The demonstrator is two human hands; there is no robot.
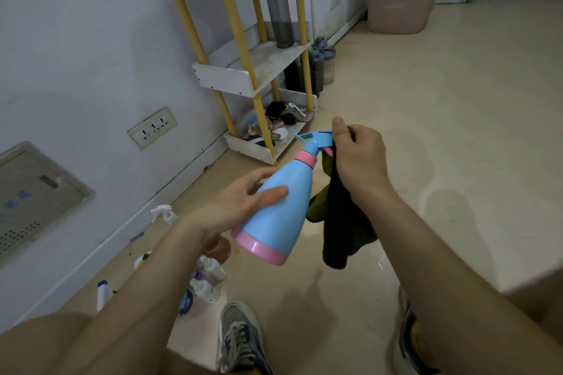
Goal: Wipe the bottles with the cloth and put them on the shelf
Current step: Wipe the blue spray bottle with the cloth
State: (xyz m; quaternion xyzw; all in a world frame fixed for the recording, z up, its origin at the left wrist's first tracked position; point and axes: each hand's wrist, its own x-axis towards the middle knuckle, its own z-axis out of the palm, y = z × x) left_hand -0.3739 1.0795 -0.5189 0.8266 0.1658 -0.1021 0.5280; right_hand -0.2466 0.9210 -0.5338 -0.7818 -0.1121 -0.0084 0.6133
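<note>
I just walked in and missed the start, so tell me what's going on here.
A person is wiping a blue and pink spray bottle. The left hand holds its body, tilted in the air, while the right hand holds a dark cloth against the spray head. A grey water bottle stands on the yellow-posted shelf, and several small bottles wait on the floor.

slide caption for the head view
Left hand holds a blue spray bottle; right hand grips a dark cloth at its nozzle.

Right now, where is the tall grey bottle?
In the head view, top middle: the grey bottle stands on the middle tier of the shelf, between yellow posts.
</note>
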